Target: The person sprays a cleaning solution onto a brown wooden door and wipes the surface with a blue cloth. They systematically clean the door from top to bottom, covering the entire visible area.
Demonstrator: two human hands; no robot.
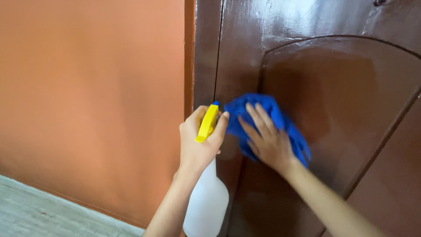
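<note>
At nine o'clock of the right hand (267, 142), pressed flat with fingers spread on the blue cloth (256, 109) against the brown door (351, 96), the left hand (199, 142) grips the spray bottle (206, 206); overlapping strokes would wipe best.

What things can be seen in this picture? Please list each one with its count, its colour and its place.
spray bottle: one, translucent white body with a yellow trigger head, held upright at lower centre, in front of the door's left edge
cloth: one, blue, pressed flat on the door panel at centre
door: one, glossy dark brown with an arched raised panel, fills the right half
wall: one, orange, fills the left half
floor: one, pale grey, lower left corner
left hand: one, wrapped around the bottle's neck and trigger head
right hand: one, fingers spread on the cloth, holding it against the door
</note>
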